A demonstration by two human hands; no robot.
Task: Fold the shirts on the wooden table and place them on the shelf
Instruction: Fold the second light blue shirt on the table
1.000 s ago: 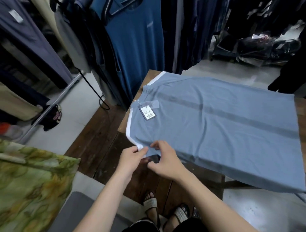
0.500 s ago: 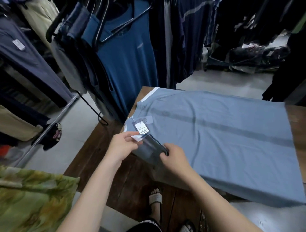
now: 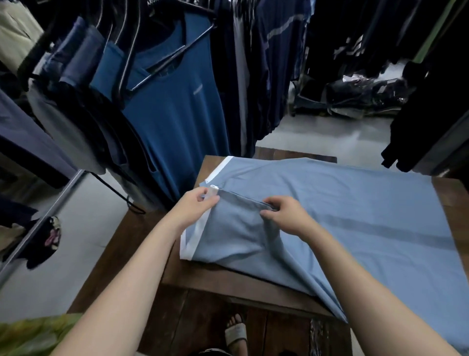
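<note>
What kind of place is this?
Probably a clothes shop: dark blue shirts hang on black hangers, black plastic-wrapped bundles lie on the grey floor, and a light blue white-trimmed shirt lies on the brown wooden table.

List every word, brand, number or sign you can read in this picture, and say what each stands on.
Nothing reads in full.
The neck label on a dark hanging garment, top edge: white capitals, cropped and blurred, unreadable.
The chest print on the hanging blue shirt: too small to read.
The white tag beside the left hand, on the light blue shirt: no print shows.
</note>
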